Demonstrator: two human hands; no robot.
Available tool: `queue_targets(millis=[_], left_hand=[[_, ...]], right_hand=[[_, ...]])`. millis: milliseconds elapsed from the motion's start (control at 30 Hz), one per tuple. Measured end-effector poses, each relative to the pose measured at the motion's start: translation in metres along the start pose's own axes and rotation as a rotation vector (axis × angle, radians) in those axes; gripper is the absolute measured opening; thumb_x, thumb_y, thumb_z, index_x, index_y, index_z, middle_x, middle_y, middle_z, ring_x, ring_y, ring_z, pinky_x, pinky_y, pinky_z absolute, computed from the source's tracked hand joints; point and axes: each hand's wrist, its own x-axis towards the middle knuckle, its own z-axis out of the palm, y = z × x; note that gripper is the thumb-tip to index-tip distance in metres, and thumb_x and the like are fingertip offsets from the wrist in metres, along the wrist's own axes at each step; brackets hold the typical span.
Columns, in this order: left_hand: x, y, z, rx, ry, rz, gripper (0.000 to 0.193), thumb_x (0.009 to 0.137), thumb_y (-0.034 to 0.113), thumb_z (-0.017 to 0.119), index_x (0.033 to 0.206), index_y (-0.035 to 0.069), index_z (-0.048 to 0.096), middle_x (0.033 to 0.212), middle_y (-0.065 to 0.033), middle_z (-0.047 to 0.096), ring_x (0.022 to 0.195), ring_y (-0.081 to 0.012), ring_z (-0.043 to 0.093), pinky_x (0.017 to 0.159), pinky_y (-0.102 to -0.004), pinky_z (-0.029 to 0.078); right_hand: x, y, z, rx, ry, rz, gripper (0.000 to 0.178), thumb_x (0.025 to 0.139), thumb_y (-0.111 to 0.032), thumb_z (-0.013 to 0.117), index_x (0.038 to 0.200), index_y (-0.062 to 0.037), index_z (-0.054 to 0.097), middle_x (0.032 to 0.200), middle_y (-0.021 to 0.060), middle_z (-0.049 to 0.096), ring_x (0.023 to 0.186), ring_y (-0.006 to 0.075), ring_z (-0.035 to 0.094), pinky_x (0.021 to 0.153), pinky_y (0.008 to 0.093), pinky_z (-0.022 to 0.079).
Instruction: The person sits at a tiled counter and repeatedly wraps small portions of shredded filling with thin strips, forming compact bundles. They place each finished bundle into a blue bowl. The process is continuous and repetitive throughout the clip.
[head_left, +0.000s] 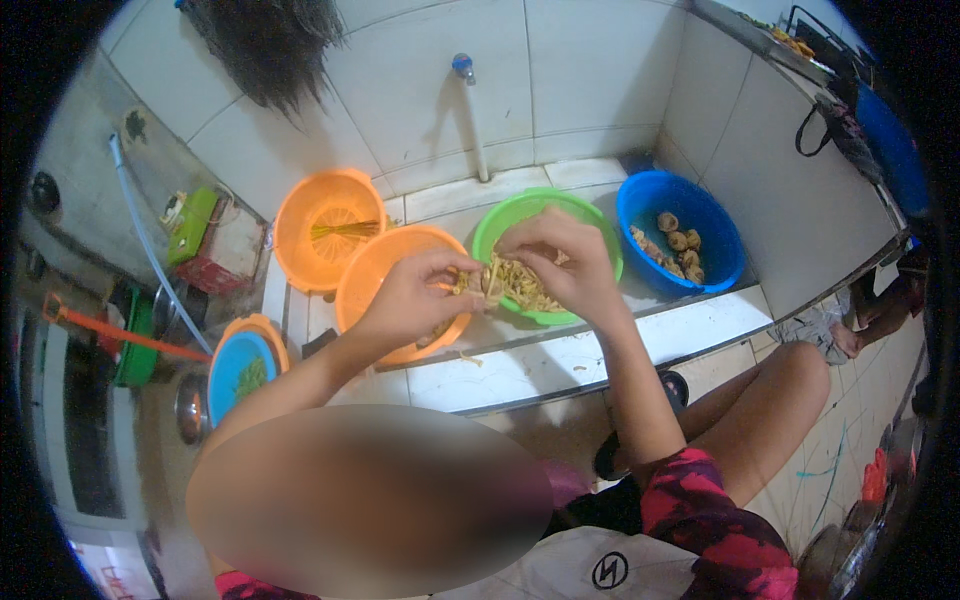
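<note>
My left hand (pixel 415 295) is closed in a pinch on a small bunch of pale yellow, stringy plant strips (pixel 468 282), above the edge of the nearer orange basin (pixel 352 275). Thumb and fingers of my right hand (pixel 565 262) pinch the other side of the bunch, over the green basin (pixel 500 212). Inside that basin lies a heap of similar yellow-green strips (pixel 525 288). Part of the nearer orange basin's inside is hidden by my left hand. Beyond it, a second orange basin (pixel 300 215) holds thin yellowish-brown stalks (pixel 345 230).
At the right, a blue basin (pixel 635 205) contains several brownish round lumps (pixel 675 240). A tap (pixel 463 68) rises behind the basins. Lower left, a light blue bowl (pixel 228 365) holds greens (pixel 252 378). A tiled ledge (pixel 560 358) runs along the front; a counter stands right.
</note>
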Motion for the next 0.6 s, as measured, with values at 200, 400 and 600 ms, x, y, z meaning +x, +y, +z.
queue_targets(millis=[200,400,600], left_hand=[[-0.002,0.011,-0.002,-0.358,-0.064,-0.31,0.037,0.083,0.002,0.074,0.115,-0.001,0.056,0.114,-0.0101,0.062,0.106,-0.0192,0.064,0.093,-0.0329,0.054],[0.001,0.007,-0.012,-0.587,0.205,-0.12,0.035,0.084,0.001,0.072,0.115,-0.001,0.055,0.113,-0.0096,0.061,0.103,-0.019,0.065,0.09,-0.0314,0.055],[0.001,-0.01,-0.019,-0.085,0.306,-0.004,0.034,0.081,0.009,0.075,0.11,-0.001,0.061,0.105,-0.0062,0.064,0.094,-0.0124,0.062,0.082,-0.0275,0.053]], right_hand=[[-0.018,0.045,0.026,0.31,0.061,0.377,0.015,0.086,-0.011,0.07,0.095,-0.0002,0.073,0.088,0.0063,0.073,0.083,0.0127,0.067,0.076,0.0277,0.051],[-0.041,0.041,0.061,0.179,-0.16,0.372,0.013,0.088,-0.006,0.066,0.098,0.0006,0.07,0.084,0.0089,0.071,0.075,0.0158,0.067,0.067,0.0319,0.051],[-0.022,0.002,0.038,-0.038,-0.307,0.064,0.017,0.085,-0.01,0.065,0.099,-0.0009,0.067,0.082,0.0162,0.065,0.073,0.0322,0.064,0.067,0.0387,0.05]])
